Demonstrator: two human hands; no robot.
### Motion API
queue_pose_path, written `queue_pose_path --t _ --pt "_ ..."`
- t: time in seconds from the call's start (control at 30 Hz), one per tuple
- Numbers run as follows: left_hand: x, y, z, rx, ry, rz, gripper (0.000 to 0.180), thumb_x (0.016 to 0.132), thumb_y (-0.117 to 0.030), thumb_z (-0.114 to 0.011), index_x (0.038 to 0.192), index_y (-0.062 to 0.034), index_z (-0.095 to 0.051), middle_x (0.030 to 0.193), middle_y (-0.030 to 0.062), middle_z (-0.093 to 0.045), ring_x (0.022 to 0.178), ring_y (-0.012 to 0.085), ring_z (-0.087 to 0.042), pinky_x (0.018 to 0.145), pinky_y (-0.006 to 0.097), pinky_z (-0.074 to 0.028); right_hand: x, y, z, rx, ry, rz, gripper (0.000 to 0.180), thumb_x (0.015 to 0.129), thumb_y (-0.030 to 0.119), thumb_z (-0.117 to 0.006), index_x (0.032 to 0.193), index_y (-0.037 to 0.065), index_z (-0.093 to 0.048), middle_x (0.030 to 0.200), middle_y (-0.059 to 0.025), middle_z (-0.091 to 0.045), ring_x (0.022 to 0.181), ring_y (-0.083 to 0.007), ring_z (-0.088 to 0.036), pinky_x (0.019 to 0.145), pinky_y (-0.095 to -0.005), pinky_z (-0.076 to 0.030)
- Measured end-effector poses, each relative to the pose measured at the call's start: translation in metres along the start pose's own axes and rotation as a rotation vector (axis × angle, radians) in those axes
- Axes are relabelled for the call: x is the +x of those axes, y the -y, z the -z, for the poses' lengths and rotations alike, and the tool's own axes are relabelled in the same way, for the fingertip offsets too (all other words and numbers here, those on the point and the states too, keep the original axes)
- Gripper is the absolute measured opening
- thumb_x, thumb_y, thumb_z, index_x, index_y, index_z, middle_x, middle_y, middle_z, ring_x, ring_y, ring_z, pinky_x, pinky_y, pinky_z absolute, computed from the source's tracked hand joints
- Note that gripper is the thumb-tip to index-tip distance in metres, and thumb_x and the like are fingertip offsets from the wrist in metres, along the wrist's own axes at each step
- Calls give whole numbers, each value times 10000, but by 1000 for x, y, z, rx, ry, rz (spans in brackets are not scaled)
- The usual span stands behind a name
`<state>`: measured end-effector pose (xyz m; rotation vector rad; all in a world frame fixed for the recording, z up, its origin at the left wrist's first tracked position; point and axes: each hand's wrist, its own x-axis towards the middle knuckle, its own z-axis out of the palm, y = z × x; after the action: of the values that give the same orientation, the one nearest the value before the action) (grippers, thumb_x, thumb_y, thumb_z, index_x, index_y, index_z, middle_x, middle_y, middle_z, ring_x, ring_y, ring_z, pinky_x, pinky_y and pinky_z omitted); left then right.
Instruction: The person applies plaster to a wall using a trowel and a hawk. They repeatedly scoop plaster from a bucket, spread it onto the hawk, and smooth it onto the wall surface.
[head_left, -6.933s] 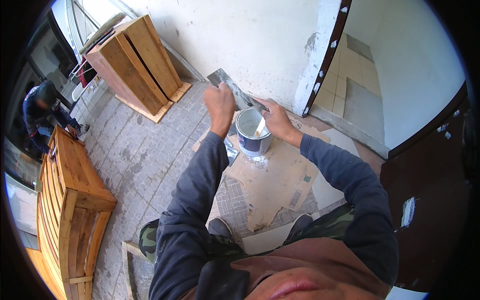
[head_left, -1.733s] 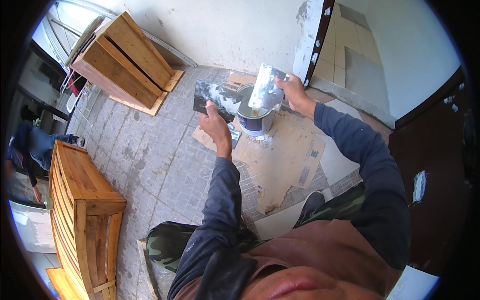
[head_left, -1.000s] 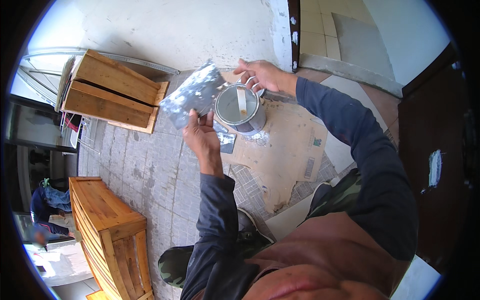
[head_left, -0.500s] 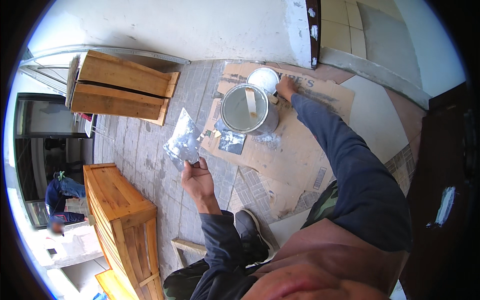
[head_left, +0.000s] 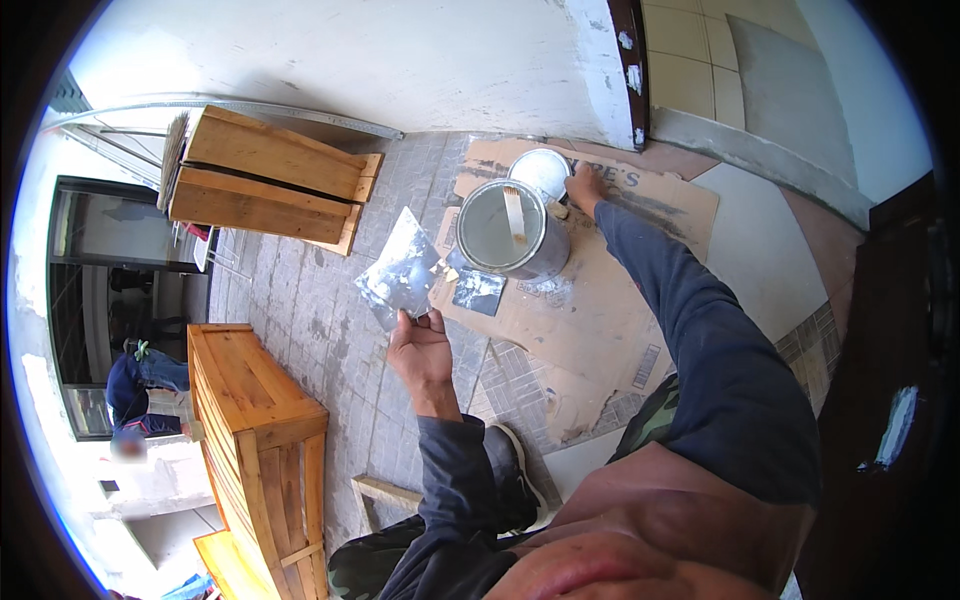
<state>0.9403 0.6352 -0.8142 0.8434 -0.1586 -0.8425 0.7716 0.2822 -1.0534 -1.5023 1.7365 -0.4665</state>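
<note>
My left hand [head_left: 421, 358] grips the lower corner of a flat metal plate [head_left: 402, 262] smeared with white, thumb on top, held above the paving. By the far rim of a metal can [head_left: 548, 255], my right hand [head_left: 587, 188] has its fingers closed on the edge of a round white-coated lid [head_left: 540, 172]; the fingertips are partly hidden. The can holds pale grey-white material, and a light-handled brush or scraper [head_left: 514, 215] lies across its mouth. Beside the can is a dark square plate [head_left: 480, 292] with white smears.
Flattened cardboard [head_left: 590, 320] lies under the can. Wooden furniture pieces stand at the left, a tall one [head_left: 270, 185] and a slatted one [head_left: 262, 400]. Another person [head_left: 140, 390] is at the far left. A white wall [head_left: 350, 60] runs along the back.
The whole view has shifted slightly. My left hand has brought the metal plate a little farther away and to the right. My right hand stays at the lid.
</note>
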Motion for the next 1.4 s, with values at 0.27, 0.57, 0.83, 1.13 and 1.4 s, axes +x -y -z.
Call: queue_pose_path --t 0.27,0.57,0.83,1.13,1.4 --pt "-35 18 -11 91 -20 30 173 1043 -118 -539 1133 -27 -655 1127 96 -734 1007 238 -707 874 398 -590 -11 6 -3 -109 -61 69 367 941 189 -605 1259 9 -647 1298 -212 -641 1168 -389 -664 981 -467 -550" --pt "-50 22 -3 98 -70 65 131 1034 -143 -569 1050 -57 -667 1082 62 -729 938 231 -698 825 398 -581 -6 7 3 -159 -138 73 369 935 130 -608 1270 -24 -583 1274 -271 -633 1146 -379 -680 935 -450 -572" --pt "-43 15 39 53 -13 99 228 1059 -144 -509 1183 -15 -650 1096 101 -741 920 208 -708 859 379 -609 1 -5 42 263 -78 92 372 840 92 -615 1188 -33 -575 1140 -275 -709 1057 -448 -689 922 -510 -540" --pt "-20 22 29 -51 39 119 242 1063 -159 -524 1173 7 -662 1076 116 -751 932 229 -712 888 380 -606 -106 46 135 307 -441 1134 135 867 48 -660 993 75 -620 951 -104 -664 892 -322 -683 719 -425 -582" --pt "-27 18 33 -53 43 104 245 1056 -157 -545 1163 31 -658 1063 152 -741 936 239 -709 903 380 -600 -188 42 124 -143 -280 1594 92 820 127 -660 764 102 -592 826 -18 -599 813 -182 -636 662 -321 -594"
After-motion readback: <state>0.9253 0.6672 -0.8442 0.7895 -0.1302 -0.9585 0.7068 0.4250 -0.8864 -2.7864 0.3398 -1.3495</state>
